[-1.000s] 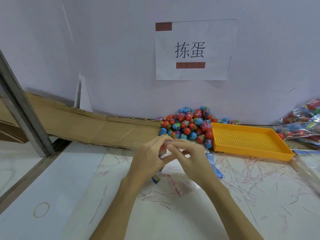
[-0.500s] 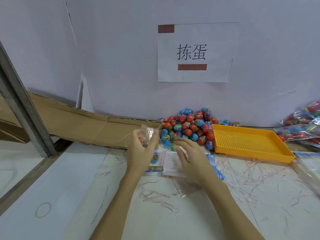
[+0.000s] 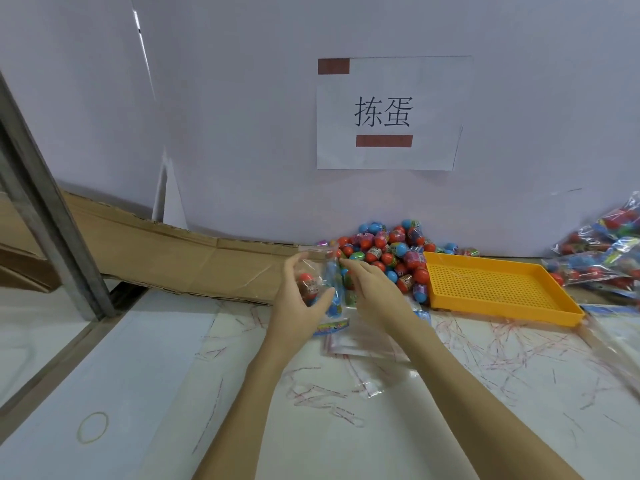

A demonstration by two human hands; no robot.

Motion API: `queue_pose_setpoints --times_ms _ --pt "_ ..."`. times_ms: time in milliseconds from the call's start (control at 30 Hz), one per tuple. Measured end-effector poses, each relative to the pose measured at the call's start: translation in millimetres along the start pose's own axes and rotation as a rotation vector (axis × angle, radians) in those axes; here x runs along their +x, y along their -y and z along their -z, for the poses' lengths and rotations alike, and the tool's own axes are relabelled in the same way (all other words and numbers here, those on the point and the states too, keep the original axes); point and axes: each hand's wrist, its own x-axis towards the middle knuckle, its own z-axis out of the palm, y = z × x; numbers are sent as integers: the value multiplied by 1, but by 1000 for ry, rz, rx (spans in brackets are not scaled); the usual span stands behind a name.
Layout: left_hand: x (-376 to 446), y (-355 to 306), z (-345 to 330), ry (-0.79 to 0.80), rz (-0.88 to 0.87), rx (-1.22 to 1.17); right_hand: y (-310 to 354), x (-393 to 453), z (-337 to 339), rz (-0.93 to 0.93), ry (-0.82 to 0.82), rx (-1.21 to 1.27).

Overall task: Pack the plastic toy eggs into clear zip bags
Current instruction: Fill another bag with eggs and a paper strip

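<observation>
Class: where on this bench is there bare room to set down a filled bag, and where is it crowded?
Free: the yellow tray, holding nothing; the white surface left of the left hand, bordered by cardboard. Crowded: the egg pile, and the packed bags far right.

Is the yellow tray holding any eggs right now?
No, the yellow tray shows only its bare perforated floor, while the loose eggs lie piled on the table beside its left end.
</observation>
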Motion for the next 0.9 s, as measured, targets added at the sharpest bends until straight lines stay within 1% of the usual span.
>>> queue_pose_setpoints --times_ms 33,100,267,433,533,700,800,900 --pt "0 0 0 2 -9 3 -1 6 -1 -4 35 -58" --pt "0 0 0 7 -17 16 -4 14 -4 10 33 -91" --pt "-3 -1 0 17 -10 61 -6 6 -9 -4 -101 38" --pt "-5 -1 -3 46 -2 91 -6 -20 -12 -39 -177 154" --pt "-6 0 -4 57 22 94 -1 -31 -10 -64 -299 253" --pt "-5 0 -3 45 56 106 8 -38 13 -70 -522 414" --pt "-4 -1 -4 27 37 135 19 -44 31 6 -632 500" --pt "-4 -2 -6 15 32 146 35 -49 41 132 -657 541"
